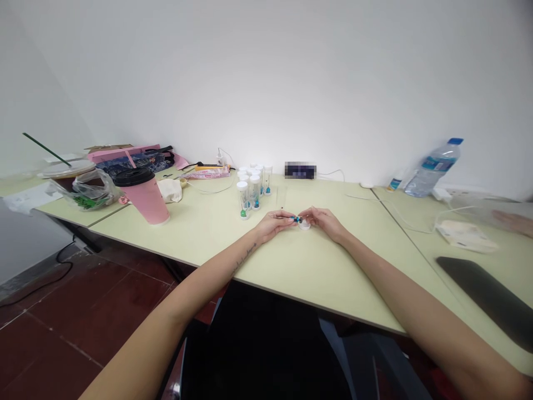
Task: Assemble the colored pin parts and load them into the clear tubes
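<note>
Both my hands rest on the pale green table (300, 266), close together. My left hand (275, 223) is closed in a pinch on a thin metal tool, probably tweezers (285, 217), whose tip touches a small blue-green piece (296, 219). My right hand (323, 218) has its fingers curled over a small white cap (305, 225) lying on the table. Just behind my left hand stands a cluster of several clear vials with white caps (252, 189), holding blue and green bits.
A pink cup with a black lid (144, 194) stands at the left, beside a plastic bag and a lidded drink with a straw (73, 175). A water bottle (435, 166), a white mask (464, 234) and a dark pad (491, 297) lie on the right. Another person's hand (516, 222) shows at the far right.
</note>
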A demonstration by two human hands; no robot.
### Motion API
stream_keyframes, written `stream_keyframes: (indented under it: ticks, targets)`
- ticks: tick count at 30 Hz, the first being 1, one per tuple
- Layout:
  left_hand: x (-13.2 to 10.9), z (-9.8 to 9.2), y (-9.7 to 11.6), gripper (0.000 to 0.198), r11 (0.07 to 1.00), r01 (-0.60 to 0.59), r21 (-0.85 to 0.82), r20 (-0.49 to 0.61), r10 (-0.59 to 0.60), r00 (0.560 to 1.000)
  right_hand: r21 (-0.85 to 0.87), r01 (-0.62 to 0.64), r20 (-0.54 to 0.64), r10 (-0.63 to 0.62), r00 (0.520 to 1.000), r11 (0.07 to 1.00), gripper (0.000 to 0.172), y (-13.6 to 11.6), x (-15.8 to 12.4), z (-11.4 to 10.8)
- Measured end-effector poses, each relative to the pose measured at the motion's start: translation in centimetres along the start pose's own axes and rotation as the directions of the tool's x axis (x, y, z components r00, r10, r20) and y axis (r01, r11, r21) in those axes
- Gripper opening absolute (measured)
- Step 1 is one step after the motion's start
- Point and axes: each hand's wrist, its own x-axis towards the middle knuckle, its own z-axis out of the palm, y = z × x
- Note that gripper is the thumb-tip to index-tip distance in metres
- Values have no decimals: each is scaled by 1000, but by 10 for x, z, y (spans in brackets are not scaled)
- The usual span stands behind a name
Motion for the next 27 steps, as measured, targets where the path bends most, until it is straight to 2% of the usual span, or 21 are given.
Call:
stream_keyframes:
  ticks: [27]
  targets:
    - [1, 2, 1, 23, 999, 40, 4, 14, -40, 999, 25, -12, -15, 13, 1000, 1000, 54, 1, -1, -1]
